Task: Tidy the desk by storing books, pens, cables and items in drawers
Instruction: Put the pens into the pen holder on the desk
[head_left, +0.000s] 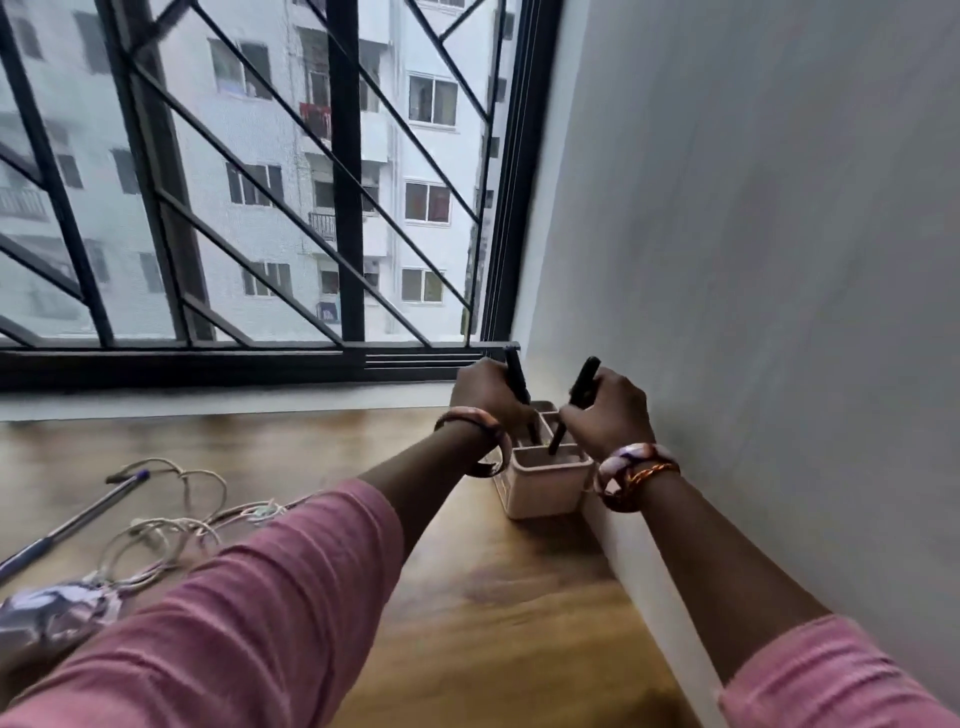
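Note:
A pale pink pen holder (545, 486) with several compartments stands on the wooden desk (493, 597) against the right wall. My left hand (485, 392) is shut on a black pen (517, 374), whose lower end dips into a back compartment. My right hand (613, 413) grips a second black pen (582, 382), tilted, with its tip in the front compartment. Both hands hover just over the holder.
At the left of the desk lie a tangled beige cable (171, 525), a blue pen (72, 522) and a crumpled pale cloth item (54, 616). A barred window (260, 182) runs along the back. A grey wall (753, 260) closes the right side.

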